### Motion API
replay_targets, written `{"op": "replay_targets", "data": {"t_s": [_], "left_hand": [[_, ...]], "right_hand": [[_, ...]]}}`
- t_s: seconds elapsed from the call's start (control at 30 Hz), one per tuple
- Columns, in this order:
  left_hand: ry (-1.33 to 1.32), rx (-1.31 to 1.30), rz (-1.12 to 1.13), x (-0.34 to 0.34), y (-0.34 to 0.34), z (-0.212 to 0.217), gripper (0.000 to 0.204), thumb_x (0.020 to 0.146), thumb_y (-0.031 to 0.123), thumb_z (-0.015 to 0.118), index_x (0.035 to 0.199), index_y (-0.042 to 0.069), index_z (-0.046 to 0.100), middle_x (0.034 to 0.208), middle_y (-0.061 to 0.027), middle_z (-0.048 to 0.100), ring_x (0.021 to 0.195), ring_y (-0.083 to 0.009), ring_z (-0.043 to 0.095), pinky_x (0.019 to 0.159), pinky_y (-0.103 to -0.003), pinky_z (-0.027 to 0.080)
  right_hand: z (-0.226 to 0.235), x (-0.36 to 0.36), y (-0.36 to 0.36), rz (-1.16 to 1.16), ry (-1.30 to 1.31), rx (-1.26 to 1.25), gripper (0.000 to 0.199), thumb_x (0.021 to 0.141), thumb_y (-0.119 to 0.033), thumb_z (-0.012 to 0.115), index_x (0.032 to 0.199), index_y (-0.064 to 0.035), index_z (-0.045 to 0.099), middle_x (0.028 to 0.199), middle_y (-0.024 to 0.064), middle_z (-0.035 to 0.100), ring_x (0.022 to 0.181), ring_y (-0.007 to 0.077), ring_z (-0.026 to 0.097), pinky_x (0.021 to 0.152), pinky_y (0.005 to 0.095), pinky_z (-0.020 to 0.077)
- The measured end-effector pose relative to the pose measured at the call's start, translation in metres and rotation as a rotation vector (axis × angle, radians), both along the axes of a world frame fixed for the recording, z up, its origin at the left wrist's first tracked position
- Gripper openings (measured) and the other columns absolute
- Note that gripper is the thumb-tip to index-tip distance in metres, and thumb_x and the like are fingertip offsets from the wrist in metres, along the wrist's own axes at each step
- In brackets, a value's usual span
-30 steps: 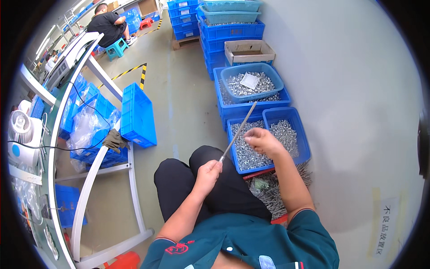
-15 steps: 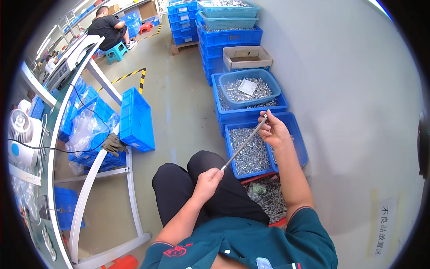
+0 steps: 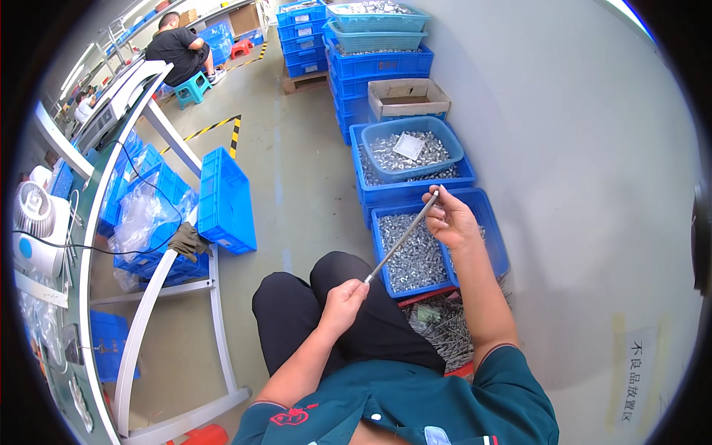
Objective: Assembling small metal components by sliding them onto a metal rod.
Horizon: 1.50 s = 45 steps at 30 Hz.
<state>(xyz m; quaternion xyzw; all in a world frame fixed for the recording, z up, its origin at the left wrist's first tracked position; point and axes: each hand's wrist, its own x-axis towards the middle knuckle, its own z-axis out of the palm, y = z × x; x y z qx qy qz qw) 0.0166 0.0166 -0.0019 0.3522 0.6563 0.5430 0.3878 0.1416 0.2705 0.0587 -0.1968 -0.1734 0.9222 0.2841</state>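
My left grip & right grip held a thin metal rod by its ends, above blue bin w/ small metal parts.

I count one metal rod held between my two hands, one white fan, one cardboard box, one turquoise stool

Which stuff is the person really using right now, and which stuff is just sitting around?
In use:
- thin metal rod, held at both ends
- left hand and right hand
- blue bin of small metal parts, right under the rod

Just sitting around:
- cardboard box
- empty blue crate on the floor
- white fan
- blue stool
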Motion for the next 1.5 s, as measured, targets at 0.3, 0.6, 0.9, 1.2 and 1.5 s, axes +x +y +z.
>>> {"op": "replay_targets", "data": {"t_s": [0.3,0.6,0.9,1.2,1.5], "left_hand": [[0.034,0.035,-0.002,0.002,0.001,0.003,0.023,0.09,0.016,0.051,0.072,0.003,0.054,0.061,0.0043,0.044,0.056,-0.0033,0.038,0.05,-0.02,0.031],[0.019,0.064,0.006,0.004,0.003,-0.002,0.023,0.091,0.017,0.051,0.072,0.004,0.053,0.06,0.0051,0.043,0.055,-0.0028,0.037,0.049,-0.02,0.03],[-0.085,-0.03,0.021,-0.002,0.006,0.0,0.026,0.09,0.018,0.052,0.07,0.001,0.053,0.061,0.0005,0.047,0.059,-0.0063,0.042,0.054,-0.024,0.036],[-0.014,-0.038,0.006,-0.001,0.002,0.0,0.027,0.089,0.019,0.052,0.071,0.0,0.053,0.059,-0.0012,0.046,0.058,-0.0074,0.041,0.054,-0.026,0.036],[0.011,-0.056,0.01,-0.001,0.005,0.008,0.026,0.089,0.018,0.053,0.072,-0.001,0.054,0.059,-0.0012,0.047,0.057,-0.0076,0.041,0.053,-0.026,0.036]], "right_hand": [[0.005,0.002,0.006,0.019,0.045,-0.039,0.013,0.086,-0.011,0.051,0.088,0.0006,0.057,0.077,0.008,0.054,0.051,0.0096,0.04,0.039,0.021,0.0307],[0.008,0.004,-0.006,0.029,-0.139,0.333,0.021,0.091,-0.02,0.05,0.09,-0.0008,0.057,0.069,0.0004,0.045,0.05,0.0052,0.037,0.039,0.0174,0.0266],[-0.048,0.014,-0.034,0.27,-0.329,0.075,0.024,0.082,0.002,0.049,0.105,0.0016,0.05,0.08,0.0071,0.051,0.055,0.007,0.041,0.04,0.0184,0.0285],[-0.069,0.02,-0.004,0.116,-0.044,-0.14,0.016,0.092,-0.016,0.049,0.095,-0.0011,0.053,0.08,0.0066,0.054,0.051,0.0044,0.042,0.037,0.0142,0.0301],[-0.098,0.017,0.003,0.074,-0.343,-0.147,0.02,0.092,-0.01,0.044,0.104,0.0047,0.049,0.089,0.013,0.056,0.071,0.017,0.056,0.057,0.0254,0.05]]}}
